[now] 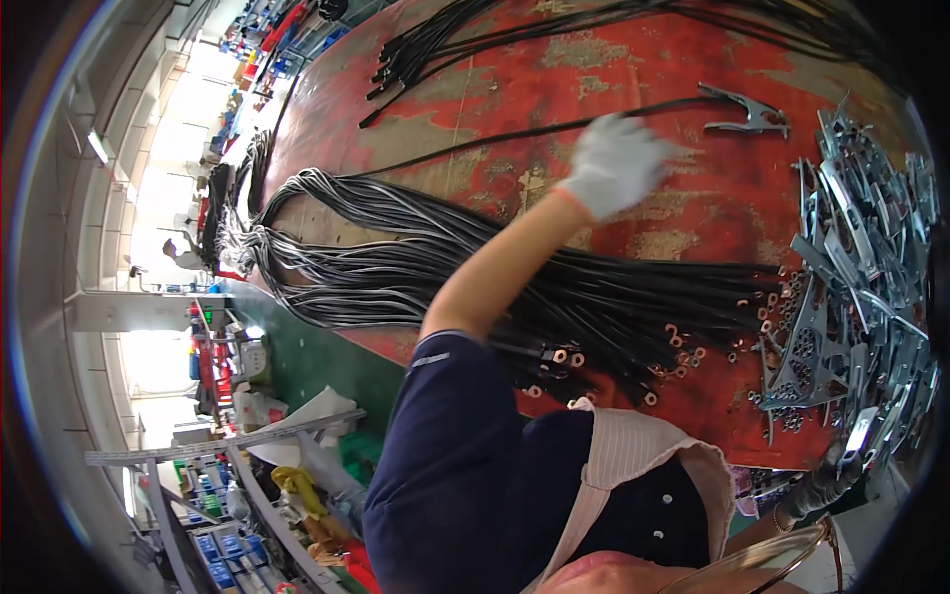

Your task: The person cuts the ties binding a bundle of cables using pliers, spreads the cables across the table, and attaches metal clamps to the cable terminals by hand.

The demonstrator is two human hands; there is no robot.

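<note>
My left hand [618, 163], in a white glove, is over the red table, smeared by motion. It lies just at a single black cable [475, 144]; whether its fingers hold the cable does not show. That cable runs to a metal spring clamp [747, 114] at the far right. My right hand [826, 485], in a dark grey glove, is at the table's near right edge. Its fingertips meet a shiny metal piece [859, 434] of the clamp pile [861, 238], but their grip is unclear. Below my left forearm lies a thick bundle of black cables [614, 282] with copper ring lugs [678, 342].
More black cables [435, 49] lie along the table's far side. Small nuts or washers [792, 297] are scattered beside the clamp pile. The red table [683, 213] has worn patches. Shelving with boxes [223, 540] stands at the lower left, and a person [183, 254] is far off left.
</note>
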